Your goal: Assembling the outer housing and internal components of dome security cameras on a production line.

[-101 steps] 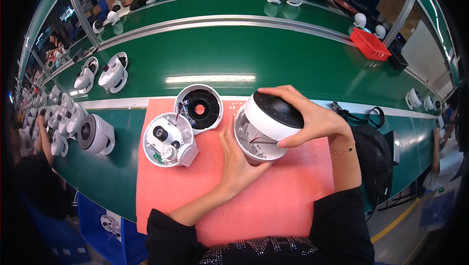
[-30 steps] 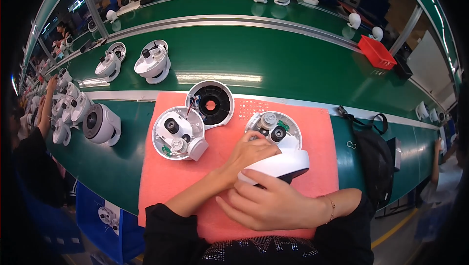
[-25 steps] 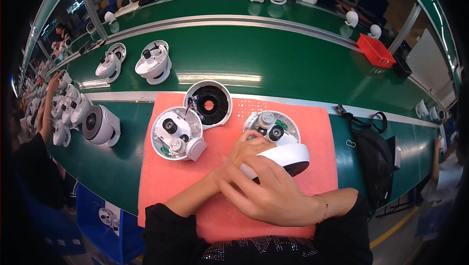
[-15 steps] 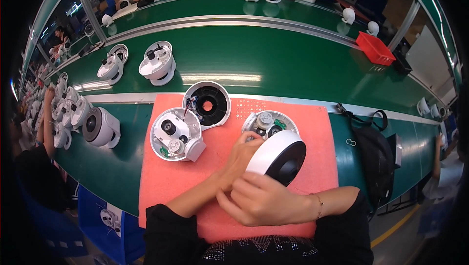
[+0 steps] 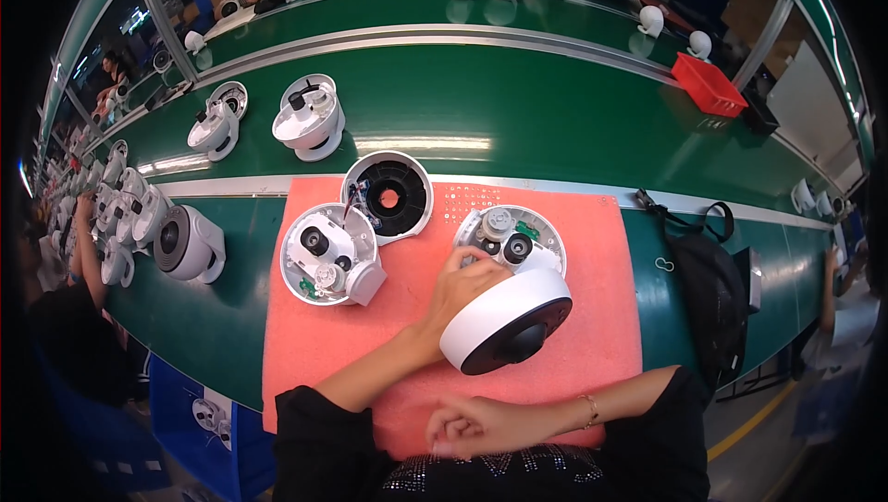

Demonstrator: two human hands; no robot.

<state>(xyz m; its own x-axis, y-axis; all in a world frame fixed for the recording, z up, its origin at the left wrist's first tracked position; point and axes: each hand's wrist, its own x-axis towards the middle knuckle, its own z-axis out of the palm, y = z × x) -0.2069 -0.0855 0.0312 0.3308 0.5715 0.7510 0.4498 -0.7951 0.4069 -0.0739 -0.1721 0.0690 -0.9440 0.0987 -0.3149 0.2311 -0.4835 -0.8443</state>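
On the pink foam mat (image 5: 305, 363), a round white camera base (image 5: 511, 241) lies open, its small lens parts showing. A white dome cover (image 5: 504, 322) tilts against the base's near side, dark opening facing me. My left hand (image 5: 460, 282) reaches behind the cover, holding its upper edge with fingertips on the base's rim. My right hand (image 5: 465, 428) rests curled on the mat near my body, apart from the cover and holding nothing.
A second open camera base (image 5: 328, 252) and a black-lined round shell (image 5: 388, 197) lie at the mat's left. More white cameras (image 5: 310, 118) stand on the green belt (image 5: 555, 123), others along the left edge. A black bag (image 5: 708, 285) sits right; a red bin (image 5: 708, 84) is beyond.
My right hand has let go of the dome cover and drawn back toward my body. The cover has tipped up, its dark opening now facing me. My left hand stays at the base.
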